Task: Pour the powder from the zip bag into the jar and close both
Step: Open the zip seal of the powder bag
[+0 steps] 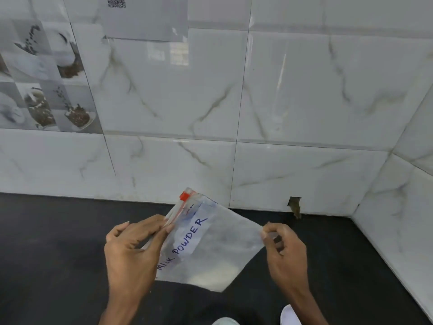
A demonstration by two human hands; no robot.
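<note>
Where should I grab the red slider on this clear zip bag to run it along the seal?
Pinch the red plastic slider from its two flat sides, coming from above with the right hand, probably. It sits at the far top corner of the clear zip bag, which the left hand holds along the zip edge.

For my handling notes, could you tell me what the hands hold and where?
Both hold the zip bag: left hand at its zipper edge, right hand pinching the opposite edge.

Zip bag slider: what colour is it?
Red, on the zip bag slider at its top corner; head view.
</note>
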